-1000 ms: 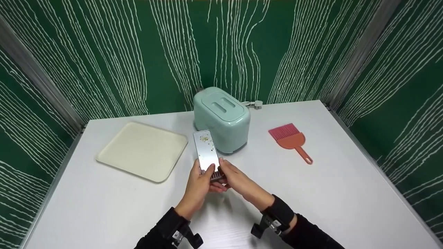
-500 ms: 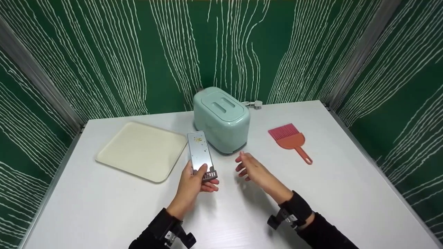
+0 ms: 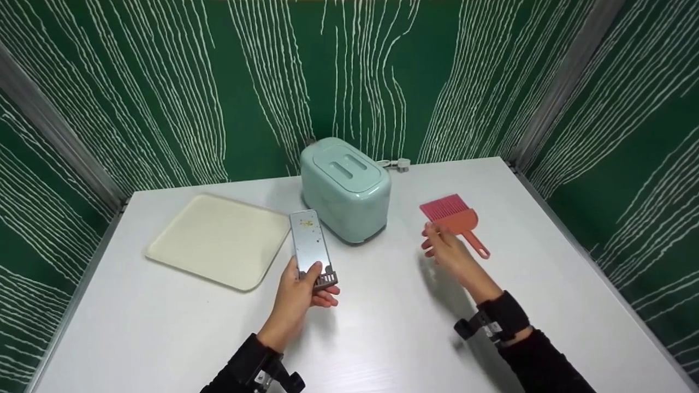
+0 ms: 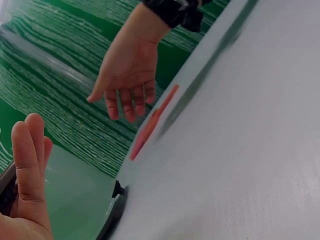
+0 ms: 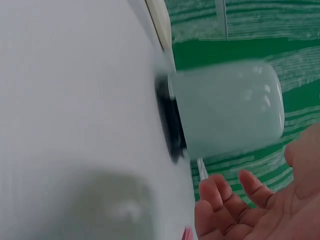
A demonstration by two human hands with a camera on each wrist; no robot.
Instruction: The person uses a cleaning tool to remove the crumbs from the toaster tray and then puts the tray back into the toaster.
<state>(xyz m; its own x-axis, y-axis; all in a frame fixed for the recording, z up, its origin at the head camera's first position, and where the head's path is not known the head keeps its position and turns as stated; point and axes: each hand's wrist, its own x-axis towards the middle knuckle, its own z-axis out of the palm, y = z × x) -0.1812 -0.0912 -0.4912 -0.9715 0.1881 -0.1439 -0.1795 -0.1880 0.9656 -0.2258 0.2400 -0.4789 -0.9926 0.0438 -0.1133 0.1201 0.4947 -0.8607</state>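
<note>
My left hand holds a flat silver crumb tray, thumb on top and fingers beneath its grey slatted end. Small yellowish crumbs lie near the tray's far end, with a few dark specks around them. The brush, with pink bristles and an orange handle, lies on the table at the right. Just in front of it hovers my right hand, holding nothing, fingers loosely bent. In the left wrist view, a gap shows between the right hand and the brush.
A mint-green toaster with a lid on top stands at the table's back middle, its white plug behind it. To the left lies a cream serving tray. Green walls with white lines enclose the table.
My right hand has let go of the crumb tray and moved right to the brush. The left hand has shifted slightly left with the crumb tray.
</note>
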